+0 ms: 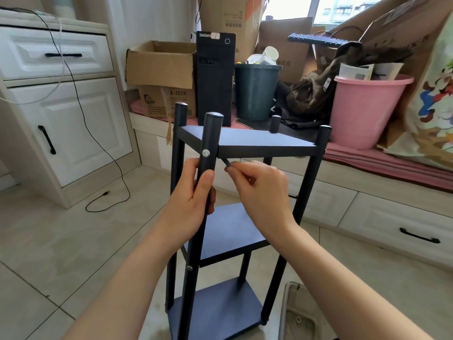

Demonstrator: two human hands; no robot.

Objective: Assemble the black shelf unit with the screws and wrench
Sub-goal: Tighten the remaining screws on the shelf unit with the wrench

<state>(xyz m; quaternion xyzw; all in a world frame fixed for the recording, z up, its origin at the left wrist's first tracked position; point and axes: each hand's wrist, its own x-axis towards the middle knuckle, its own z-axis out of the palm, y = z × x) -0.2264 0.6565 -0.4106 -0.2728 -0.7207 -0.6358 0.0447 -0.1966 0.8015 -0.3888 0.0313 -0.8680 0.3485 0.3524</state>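
A black shelf unit (245,143) stands upright on a pale tiled floor (73,241), seen from above by the person working on it. It has three flat shelves, one above another, held between four round posts. Everything else is placed relative to this unit.

The left hand (193,200) wraps around the unit's near-left post (208,143), fingers curled behind it and thumb pressed on its front, just below a silver screw (205,152) set in the post at top-shelf level. A second screw shows lower down the same post.

The right hand (259,190) is just right of that post, under the top shelf's front edge. Its thumb and fingers pinch a slim metal wrench (226,162) (only the short tip shows), angled up toward the post just under the shelf edge.

Behind the unit, on a low bench with a pink mat, stand a computer tower (214,77), a dark bin (256,92) and a pink bucket (365,109). A white cabinet (61,99) stands to the unit's left.
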